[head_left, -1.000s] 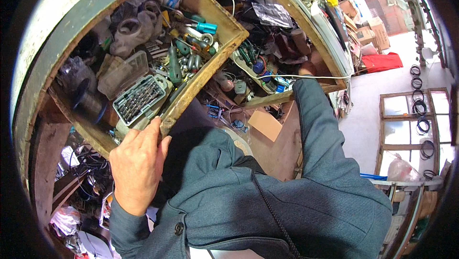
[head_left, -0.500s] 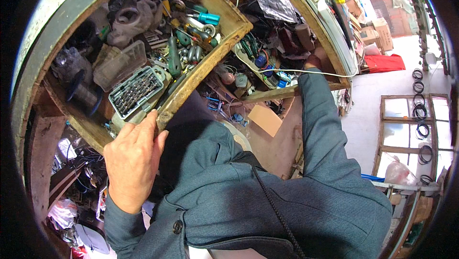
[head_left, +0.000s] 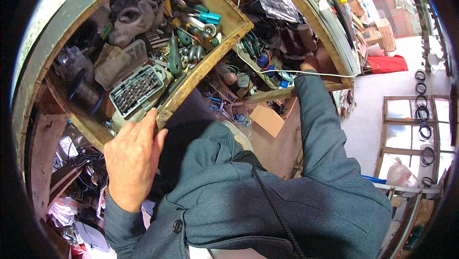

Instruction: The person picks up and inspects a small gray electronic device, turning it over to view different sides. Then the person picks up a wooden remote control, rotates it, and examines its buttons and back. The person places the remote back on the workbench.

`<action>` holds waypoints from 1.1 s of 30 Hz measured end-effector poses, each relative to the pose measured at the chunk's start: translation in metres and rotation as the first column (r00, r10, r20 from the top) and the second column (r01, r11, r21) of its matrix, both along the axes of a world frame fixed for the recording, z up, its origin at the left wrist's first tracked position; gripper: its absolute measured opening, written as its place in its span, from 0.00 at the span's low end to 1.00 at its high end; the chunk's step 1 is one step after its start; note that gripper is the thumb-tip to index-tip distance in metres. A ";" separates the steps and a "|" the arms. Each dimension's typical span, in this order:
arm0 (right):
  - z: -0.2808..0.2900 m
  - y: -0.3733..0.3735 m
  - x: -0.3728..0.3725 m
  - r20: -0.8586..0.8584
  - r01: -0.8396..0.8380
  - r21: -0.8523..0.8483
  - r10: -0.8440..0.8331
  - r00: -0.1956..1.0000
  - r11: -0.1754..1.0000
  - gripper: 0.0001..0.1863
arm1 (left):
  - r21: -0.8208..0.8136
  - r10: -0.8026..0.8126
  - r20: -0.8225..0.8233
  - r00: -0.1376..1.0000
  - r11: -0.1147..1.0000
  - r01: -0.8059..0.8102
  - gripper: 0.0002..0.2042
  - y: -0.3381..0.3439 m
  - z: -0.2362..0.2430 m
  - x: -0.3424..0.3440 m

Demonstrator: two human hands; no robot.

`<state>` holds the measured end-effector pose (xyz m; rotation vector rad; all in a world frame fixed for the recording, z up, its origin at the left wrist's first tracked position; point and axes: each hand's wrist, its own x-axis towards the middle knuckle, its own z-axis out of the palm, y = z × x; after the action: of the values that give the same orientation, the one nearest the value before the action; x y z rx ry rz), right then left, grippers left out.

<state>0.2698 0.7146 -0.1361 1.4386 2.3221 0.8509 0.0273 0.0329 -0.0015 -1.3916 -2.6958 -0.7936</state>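
My left hand (head_left: 134, 158) grips the front edge of a wooden drawer (head_left: 197, 78), fingers over the rim and thumb on the outside. Just beyond its fingertips lies a grey case of drill bits (head_left: 136, 90) with its clear lid raised. Further into the drawer are a green-handled screwdriver (head_left: 174, 58), a teal-handled tool (head_left: 209, 18) and a wire spool (head_left: 86, 97). On the right, my right hand (head_left: 310, 63) reaches down into a second, cluttered drawer (head_left: 267, 95). Only its back and wrist show; its fingers are hidden among dark items.
A white cable (head_left: 330, 74) crosses over my right wrist. Below the second drawer lies a piece of tan cardboard (head_left: 266, 119). A wooden post (head_left: 45, 158) and heaped clutter are at the left. Coils of black cable (head_left: 421, 111) hang by the window at the right.
My right hand has shifted slightly within the second drawer, and a little more of its back shows. The left hand keeps its hold on the drawer edge.
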 end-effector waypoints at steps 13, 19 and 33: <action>-0.021 0.008 0.015 0.071 -0.011 0.061 0.007 0.997 0.998 0.11 | 0.012 0.002 -0.011 1.000 1.000 -0.002 0.21 0.001 0.000 0.000; -0.056 0.014 0.028 0.148 -0.049 0.108 0.032 0.988 0.993 0.12 | 0.001 0.001 0.043 0.999 1.000 -0.001 0.23 0.000 0.004 0.003; 0.001 -0.015 -0.028 0.069 -0.045 -0.272 0.066 0.995 0.961 0.12 | 0.022 0.001 0.023 1.000 1.000 -0.001 0.23 -0.004 -0.001 0.003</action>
<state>0.2419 0.6998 -0.1352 1.2100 2.3226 0.5641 0.0305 0.0293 -0.0020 -1.3853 -2.6955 -0.8418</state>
